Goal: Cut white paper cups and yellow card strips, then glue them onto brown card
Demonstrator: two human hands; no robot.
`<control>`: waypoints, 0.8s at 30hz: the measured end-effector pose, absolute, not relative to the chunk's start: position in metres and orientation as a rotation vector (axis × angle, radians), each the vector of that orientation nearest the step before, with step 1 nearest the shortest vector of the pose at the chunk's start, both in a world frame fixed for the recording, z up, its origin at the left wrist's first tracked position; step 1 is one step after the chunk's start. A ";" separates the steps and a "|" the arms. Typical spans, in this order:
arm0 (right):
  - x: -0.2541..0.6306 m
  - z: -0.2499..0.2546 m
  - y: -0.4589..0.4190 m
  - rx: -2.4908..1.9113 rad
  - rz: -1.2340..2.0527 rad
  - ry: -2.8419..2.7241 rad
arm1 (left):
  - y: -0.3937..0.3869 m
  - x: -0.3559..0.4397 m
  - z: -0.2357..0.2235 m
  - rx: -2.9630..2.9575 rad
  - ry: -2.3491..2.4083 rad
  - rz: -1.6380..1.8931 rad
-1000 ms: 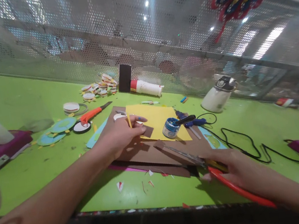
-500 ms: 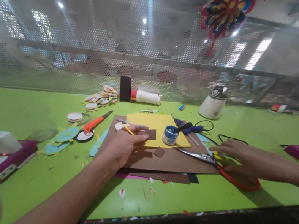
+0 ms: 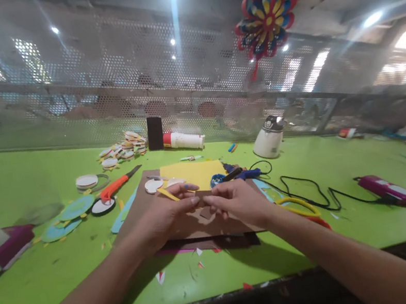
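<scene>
Between the fingertips of both hands is a small brown paper piece (image 3: 203,193). My left hand (image 3: 164,211) pinches its left side, and a narrow yellow strip (image 3: 167,195) lies across that hand's fingers. Pinching from the other side, my right hand (image 3: 241,202) partly covers the sheets below. Beneath the hands lie a large brown sheet (image 3: 135,213) and a yellow sheet (image 3: 190,169). A jar of blue paint or glue (image 3: 217,179) stands just behind my right hand. By my right wrist, scissors (image 3: 298,203) show only their yellow and red-orange handles.
An orange-handled knife (image 3: 118,184) and light blue paper discs (image 3: 76,208) lie left. A phone (image 3: 154,133), a white tube (image 3: 187,140) and a pile of small discs (image 3: 127,147) stand behind. At right are a white kettle-like container (image 3: 269,137), a black cord and a purple power strip (image 3: 386,189).
My right hand has left the scissors and moved left to the brown paper piece, meeting my left hand there. The view has turned slightly right.
</scene>
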State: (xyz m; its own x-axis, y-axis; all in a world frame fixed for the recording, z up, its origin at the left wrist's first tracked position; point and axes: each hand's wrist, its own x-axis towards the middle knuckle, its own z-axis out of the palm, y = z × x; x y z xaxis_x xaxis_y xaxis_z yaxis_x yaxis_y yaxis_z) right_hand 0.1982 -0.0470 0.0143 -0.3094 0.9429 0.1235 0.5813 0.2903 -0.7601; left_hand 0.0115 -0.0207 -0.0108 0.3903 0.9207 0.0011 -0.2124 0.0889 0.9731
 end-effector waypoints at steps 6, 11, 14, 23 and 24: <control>0.195 0.006 -0.043 -1.364 0.864 -1.902 | -0.020 0.013 -0.017 1.206 0.719 0.860; 0.215 0.006 -0.049 -1.432 0.694 -1.889 | -0.016 0.011 -0.024 1.215 0.778 0.853; 0.253 0.010 -0.045 -1.540 0.486 -1.768 | -0.016 0.011 -0.020 1.180 0.817 0.939; 0.314 0.016 0.004 -1.863 0.337 -1.947 | -0.013 0.016 -0.016 1.060 0.878 1.081; 0.317 0.018 0.009 -1.892 0.296 -1.979 | -0.011 0.015 -0.018 1.049 0.889 1.079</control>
